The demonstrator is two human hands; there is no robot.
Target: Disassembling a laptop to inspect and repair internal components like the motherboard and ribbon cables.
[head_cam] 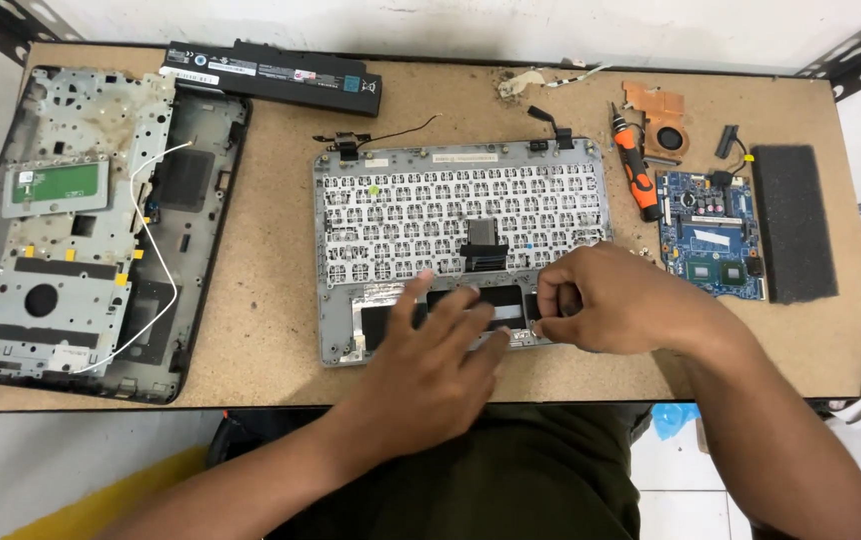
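On keyboard frame [461,230]: left hand [431,360] fingers spread flat, pressing; right hand [611,300] fingers pinched at lower edge.

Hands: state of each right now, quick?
Left hand: open, fingers spread flat on the laptop palmrest frame.
Right hand: fingers curled, pinching at the frame's lower edge; what it holds cannot be told.

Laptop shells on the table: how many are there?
2: a grey keyboard frame in the middle under both hands, and a dark base shell at the left edge. None seem hidden.
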